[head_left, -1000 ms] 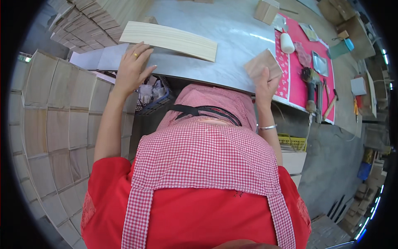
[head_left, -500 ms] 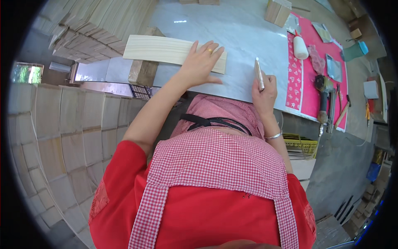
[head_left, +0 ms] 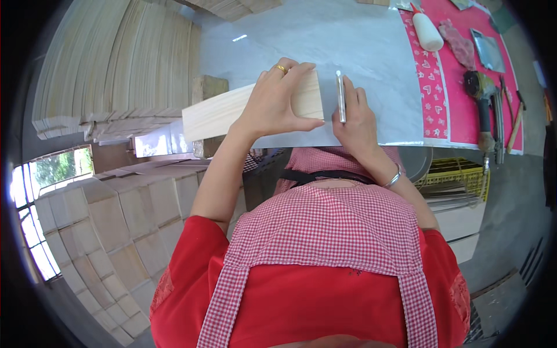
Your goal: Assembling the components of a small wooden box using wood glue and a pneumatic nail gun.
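A pale wooden board (head_left: 223, 110) lies slantwise over the near left of the table, its left end resting over a wooden block (head_left: 209, 88). My left hand (head_left: 270, 101) spans the board near its right end, with the thumb at the near edge and the fingers at the far edge. A gold ring is on one finger. Just right of the board's end, my right hand (head_left: 357, 124) holds a slim, silvery, flat tool (head_left: 341, 97) upright, seen edge-on. Its exact kind cannot be made out. The tool stands apart from the board.
Tall stacks of thin boards (head_left: 116, 64) fill the table's left side. At right, a pink mat (head_left: 458, 113) holds a white squeeze bottle (head_left: 428, 32), a pneumatic tool (head_left: 483, 110) and a hammer (head_left: 515, 124). Wood blocks (head_left: 133, 203) are piled lower left; a yellow crate (head_left: 464, 174) sits below the table.
My left hand has gone from lying spread on the board to gripping it across its width; the board's slant has changed. The silvery tool is now closer to the board's end. The view has shifted.
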Demonstrator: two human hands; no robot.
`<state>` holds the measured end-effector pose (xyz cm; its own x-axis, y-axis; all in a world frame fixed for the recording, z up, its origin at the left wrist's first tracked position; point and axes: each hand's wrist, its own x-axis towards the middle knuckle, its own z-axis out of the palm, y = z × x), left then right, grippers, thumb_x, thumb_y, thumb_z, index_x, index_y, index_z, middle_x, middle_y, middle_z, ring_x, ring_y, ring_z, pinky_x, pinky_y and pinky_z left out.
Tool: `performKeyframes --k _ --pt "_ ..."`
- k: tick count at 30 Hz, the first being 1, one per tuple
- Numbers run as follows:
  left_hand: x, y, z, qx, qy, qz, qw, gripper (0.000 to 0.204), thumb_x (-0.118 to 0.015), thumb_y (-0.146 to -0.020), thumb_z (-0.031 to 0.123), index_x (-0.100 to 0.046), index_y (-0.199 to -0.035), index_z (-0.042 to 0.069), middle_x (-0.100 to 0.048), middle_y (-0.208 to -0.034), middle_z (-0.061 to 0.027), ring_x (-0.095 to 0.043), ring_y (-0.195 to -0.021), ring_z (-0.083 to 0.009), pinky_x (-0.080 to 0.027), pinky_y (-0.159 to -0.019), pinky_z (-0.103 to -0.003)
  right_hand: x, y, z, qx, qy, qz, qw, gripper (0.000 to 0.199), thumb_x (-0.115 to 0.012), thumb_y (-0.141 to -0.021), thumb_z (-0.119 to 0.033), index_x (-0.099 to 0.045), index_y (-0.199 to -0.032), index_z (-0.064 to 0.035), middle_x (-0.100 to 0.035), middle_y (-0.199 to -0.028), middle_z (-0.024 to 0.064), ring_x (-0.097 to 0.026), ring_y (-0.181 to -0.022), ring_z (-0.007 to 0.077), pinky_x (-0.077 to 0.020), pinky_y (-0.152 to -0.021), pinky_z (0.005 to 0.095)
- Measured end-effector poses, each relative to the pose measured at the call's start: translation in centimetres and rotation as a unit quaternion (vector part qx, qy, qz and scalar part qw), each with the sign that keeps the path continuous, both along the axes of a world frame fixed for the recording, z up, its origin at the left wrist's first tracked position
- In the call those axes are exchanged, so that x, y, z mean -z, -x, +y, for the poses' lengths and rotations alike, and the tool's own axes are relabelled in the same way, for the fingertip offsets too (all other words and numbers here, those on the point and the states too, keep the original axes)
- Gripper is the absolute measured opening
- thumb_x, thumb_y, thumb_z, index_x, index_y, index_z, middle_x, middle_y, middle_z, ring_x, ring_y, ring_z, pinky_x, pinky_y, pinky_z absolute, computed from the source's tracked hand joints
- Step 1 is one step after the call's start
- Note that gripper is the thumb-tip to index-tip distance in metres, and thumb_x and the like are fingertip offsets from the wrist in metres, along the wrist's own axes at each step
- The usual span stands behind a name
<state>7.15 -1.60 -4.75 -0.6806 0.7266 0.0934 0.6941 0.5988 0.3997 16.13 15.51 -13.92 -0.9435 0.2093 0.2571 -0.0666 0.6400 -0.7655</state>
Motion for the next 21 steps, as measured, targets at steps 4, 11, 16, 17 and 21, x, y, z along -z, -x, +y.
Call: performKeyframes --k 4,11,16,17,21 --pt "-1.6 -0.7 1.0 0.003 -0.053 -0.014 0.999 0.081 -0.086 -0.053 0.034 -0.056 -0.122 0.005 -0.055 -0.115 -0.0150 -0.056 -0.103 -0.0335 -0.045 -0.090 -0.044 0.0 0.5 -0.6 -0.016 0.000 0.006 1.000 0.074 -0.071 -0.074 -0.005 -0.039 -0.140 0.0031 -0.052 -0.102 0.0193 -0.063 -0.080 0.0381 -0.0541 -0.064 0.0444" --pt "-1.5 -0.1 2.6 0.041 -0.076 -0.014 0.996 0.077 -0.084 -0.052 0.031 -0.055 -0.118 0.002 -0.056 -0.114 -0.0150 -0.057 -0.103 -0.0336 -0.048 -0.088 -0.042 0.3 0.5 -0.5 -0.022 0.012 0.008 1.000 0.080 -0.074 -0.070 -0.004 -0.037 -0.141 0.0022 -0.052 -0.104 0.0191 -0.063 -0.082 0.0382 -0.0545 -0.065 0.0445" --pt "-1.3 0.3 3.1 0.053 -0.067 0.003 0.996 0.077 -0.084 -0.052 0.031 -0.055 -0.117 0.002 -0.057 -0.112 -0.0152 -0.058 -0.101 -0.0339 -0.049 -0.086 -0.041 0.5 0.5 -0.7 -0.017 0.011 -0.003 1.000 0.081 -0.074 -0.070 -0.005 -0.037 -0.142 0.0013 -0.051 -0.107 0.0187 -0.064 -0.083 0.0381 -0.0543 -0.065 0.0449" --pt "-1.2 0.3 3.2 0.053 -0.067 0.003 0.996 0.077 -0.084 -0.052 0.031 -0.055 -0.117 0.002 -0.057 -0.111 -0.0151 -0.058 -0.101 -0.0340 -0.049 -0.086 -0.041 0.5 0.5 -0.7 -0.016 0.010 -0.005 1.000 0.081 -0.074 -0.070 -0.005 -0.037 -0.142 0.0010 -0.051 -0.107 0.0186 -0.064 -0.082 0.0380 -0.0543 -0.065 0.0449" --pt "-1.0 0.5 3.3 0.056 -0.069 0.005 0.996 0.077 -0.084 -0.052 0.032 -0.055 -0.117 0.002 -0.057 -0.111 -0.0150 -0.058 -0.100 -0.0340 -0.049 -0.086 -0.041 0.5 0.4 -0.6 -0.018 0.011 -0.006 1.000 0.081 -0.074 -0.070 -0.006 -0.036 -0.142 0.0006 -0.051 -0.107 0.0184 -0.064 -0.082 0.0379 -0.0542 -0.066 0.0449"
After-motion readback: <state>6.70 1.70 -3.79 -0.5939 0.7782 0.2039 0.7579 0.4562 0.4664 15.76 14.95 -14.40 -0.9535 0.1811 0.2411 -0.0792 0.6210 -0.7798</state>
